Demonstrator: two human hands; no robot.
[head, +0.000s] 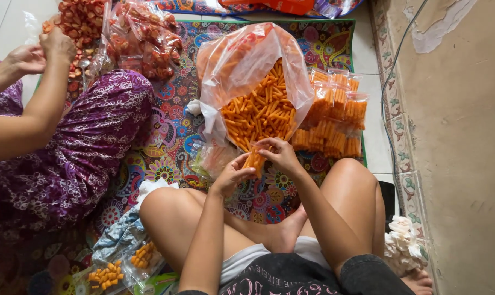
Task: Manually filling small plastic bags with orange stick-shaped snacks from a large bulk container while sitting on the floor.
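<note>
I sit cross-legged on a patterned mat [171, 136]. My left hand [232, 176] and my right hand [280, 154] together hold a small clear bag of orange snack sticks [254, 160] just in front of my knees. Right beyond them lies a big open plastic bag [258, 87] heaped with loose orange sticks. A pile of filled small packets [335, 117] rests to the right of that bag.
Another person in a purple flowered dress [78, 153] sits at left, hands [42, 52] raised near bags of reddish snacks [141, 38]. Small snack packets [122, 262] lie by my left knee. A wall [455, 136] and cable [389, 98] run along the right.
</note>
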